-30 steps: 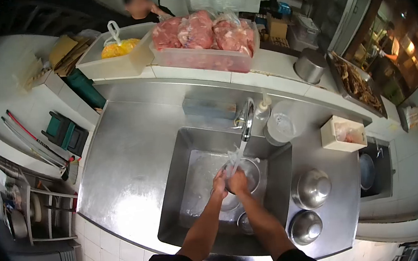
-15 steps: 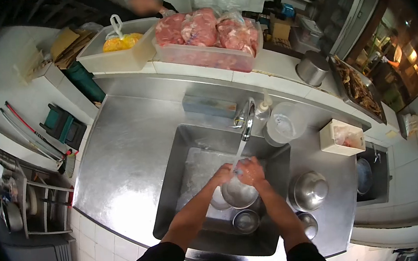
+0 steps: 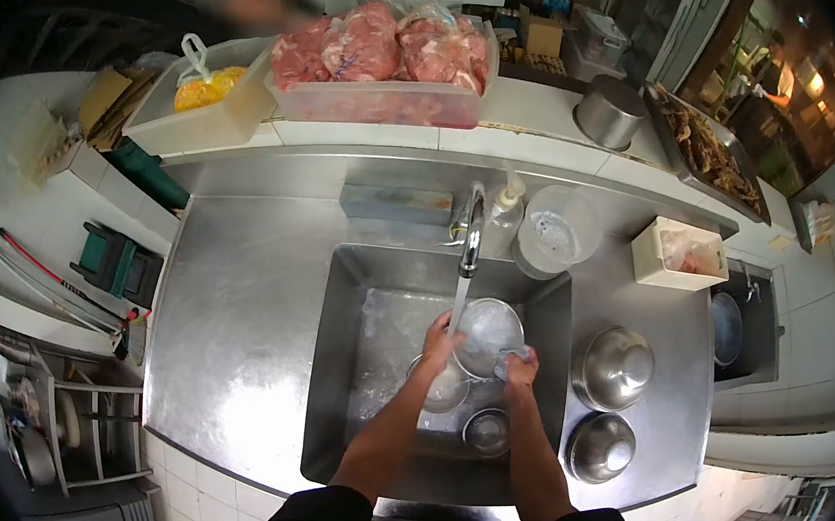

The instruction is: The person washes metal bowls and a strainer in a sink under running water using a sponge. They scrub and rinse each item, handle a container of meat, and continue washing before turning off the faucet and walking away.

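Observation:
Over the sink, my left hand grips the left rim of a round metal bowl, close to the stream from the faucet. My right hand is closed on a bluish-grey cloth or sponge at the bowl's lower right edge. A second round bowl lies partly under the first. Nearer to me, a small metal bowl rests on the sink floor.
Two metal bowls stand on the right counter. Behind the sink are a soap bottle and a sudsy tub. A bin of bagged meat sits on the ledge, with a blurred person beyond.
My hands have moved apart, the right one down along the bowl with the cloth or sponge. The bowl now shows its inside more fully. The view has shifted slightly.

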The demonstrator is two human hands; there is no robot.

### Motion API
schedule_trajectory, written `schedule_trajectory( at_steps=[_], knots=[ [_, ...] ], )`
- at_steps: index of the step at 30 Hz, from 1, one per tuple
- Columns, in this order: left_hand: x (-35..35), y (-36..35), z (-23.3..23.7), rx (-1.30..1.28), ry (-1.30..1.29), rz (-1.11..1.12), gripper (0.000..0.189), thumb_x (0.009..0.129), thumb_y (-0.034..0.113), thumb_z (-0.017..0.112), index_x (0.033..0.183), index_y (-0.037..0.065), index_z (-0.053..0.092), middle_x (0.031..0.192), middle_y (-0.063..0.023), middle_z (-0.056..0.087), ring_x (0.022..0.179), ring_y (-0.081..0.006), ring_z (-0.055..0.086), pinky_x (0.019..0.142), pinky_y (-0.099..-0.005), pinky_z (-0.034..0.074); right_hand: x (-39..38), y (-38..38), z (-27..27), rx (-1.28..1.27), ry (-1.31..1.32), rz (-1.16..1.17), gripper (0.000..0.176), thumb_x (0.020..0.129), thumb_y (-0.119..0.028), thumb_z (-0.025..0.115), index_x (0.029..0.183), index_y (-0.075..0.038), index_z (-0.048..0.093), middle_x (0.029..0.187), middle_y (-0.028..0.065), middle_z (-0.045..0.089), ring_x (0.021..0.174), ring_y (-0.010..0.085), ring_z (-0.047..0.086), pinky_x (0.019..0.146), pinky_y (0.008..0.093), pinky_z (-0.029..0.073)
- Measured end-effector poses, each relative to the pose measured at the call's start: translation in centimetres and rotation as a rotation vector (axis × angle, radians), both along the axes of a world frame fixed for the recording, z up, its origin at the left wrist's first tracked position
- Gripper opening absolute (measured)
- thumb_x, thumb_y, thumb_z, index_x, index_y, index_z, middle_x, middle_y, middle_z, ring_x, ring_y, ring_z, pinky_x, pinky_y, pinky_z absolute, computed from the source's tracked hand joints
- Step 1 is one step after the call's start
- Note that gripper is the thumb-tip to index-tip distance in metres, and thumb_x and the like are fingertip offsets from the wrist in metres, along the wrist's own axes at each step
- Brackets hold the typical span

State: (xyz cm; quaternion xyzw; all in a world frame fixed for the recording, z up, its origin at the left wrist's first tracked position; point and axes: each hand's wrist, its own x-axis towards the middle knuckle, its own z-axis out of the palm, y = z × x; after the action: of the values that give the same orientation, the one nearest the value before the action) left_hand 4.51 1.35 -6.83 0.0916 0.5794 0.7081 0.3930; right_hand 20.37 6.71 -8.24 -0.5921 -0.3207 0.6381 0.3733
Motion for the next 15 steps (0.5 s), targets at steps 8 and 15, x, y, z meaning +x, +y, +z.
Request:
schedule_trajectory(
  at_steps=[8,15],
  knots=[
    [-0.2,2.3,-0.5,-0.094,0.654,0.078,0.042,0.073,0.000,0.049,0.115,0.001,0.055,0.101,-0.0136,0.063,0.103,-0.0233,0.057,0.087,-0.0328,0.044,-2.6,-2.0,-3.0,-0.232,0.205,-0.171,0.055,0.075,-0.009,0.056,0.125,-0.019,0.036,0.106,0.0068,0.053,0.086,0.0247,0.056,0.057,0.0474,0.046],
    [2.1,2.2,3.1,-0.236,1.035,0.155,0.031,0.081,0.009,0.054,0.111,0.004,0.057,0.123,-0.0143,0.052,0.118,-0.0295,0.046,0.097,-0.0395,0.037,-4.2,-4.1,-8.7,-0.353,0.136,-0.118,0.024,0.076,-0.022,0.061,0.097,-0.011,0.055,0.091,0.0083,0.059,0.081,0.0230,0.058,0.066,0.0377,0.049]
  ],
)
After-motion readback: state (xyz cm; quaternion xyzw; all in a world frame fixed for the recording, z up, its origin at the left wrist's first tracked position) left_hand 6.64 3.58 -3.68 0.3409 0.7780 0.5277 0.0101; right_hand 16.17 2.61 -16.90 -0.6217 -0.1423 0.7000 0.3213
